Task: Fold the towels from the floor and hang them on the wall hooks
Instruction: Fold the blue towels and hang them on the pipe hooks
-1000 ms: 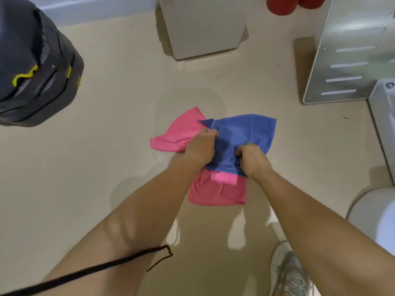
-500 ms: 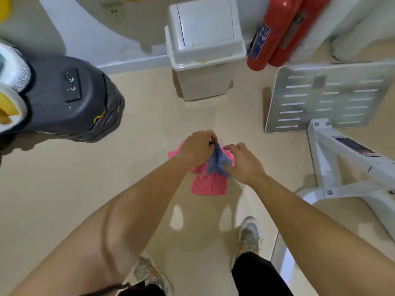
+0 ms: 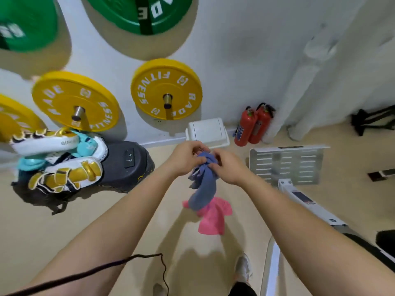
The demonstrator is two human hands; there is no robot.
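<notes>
Left hand (image 3: 185,159): pinching blue towel (image 3: 204,189) at its bunched top.
Right hand (image 3: 227,167): pinching same top, just beside left.
Towel body: hangs beneath both hands.
Pink towel (image 3: 213,218): below blue towel.

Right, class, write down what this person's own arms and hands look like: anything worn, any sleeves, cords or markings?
No sleeve shows on the left forearm or the right forearm. The left hand and the right hand wear no gloves; no ring, watch or marking shows. A thin dark cord crosses the left forearm low in the picture.
</notes>
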